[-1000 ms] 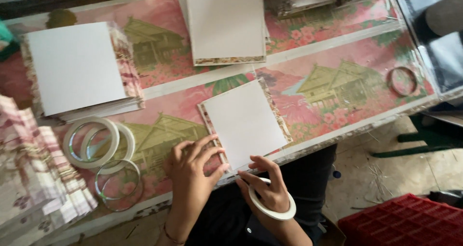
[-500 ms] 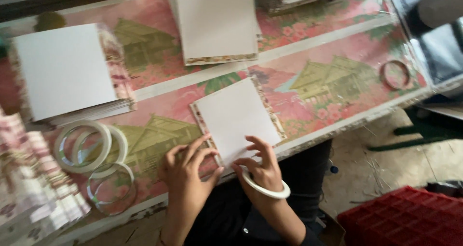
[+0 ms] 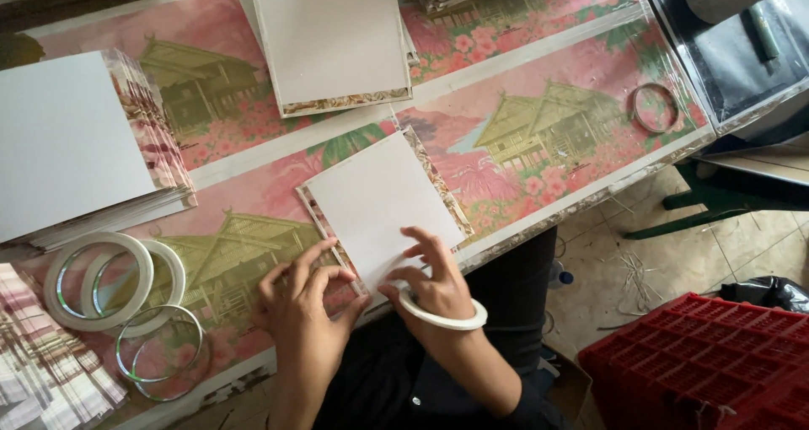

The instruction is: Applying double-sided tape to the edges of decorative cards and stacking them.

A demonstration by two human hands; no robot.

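Pressing tape along the near edge of the card, my left hand is lying open with spread fingers; my right hand, tape roll on its wrist, is pinching the near corner; next I judge careful pulling.

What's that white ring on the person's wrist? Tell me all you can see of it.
The tape roll is a thin white ring, like the double-sided tape rolls lying left on the table. It hangs round the wrist of the right hand like a bracelet, tilted, just off the table edge. That hand's fingers press on the white card.
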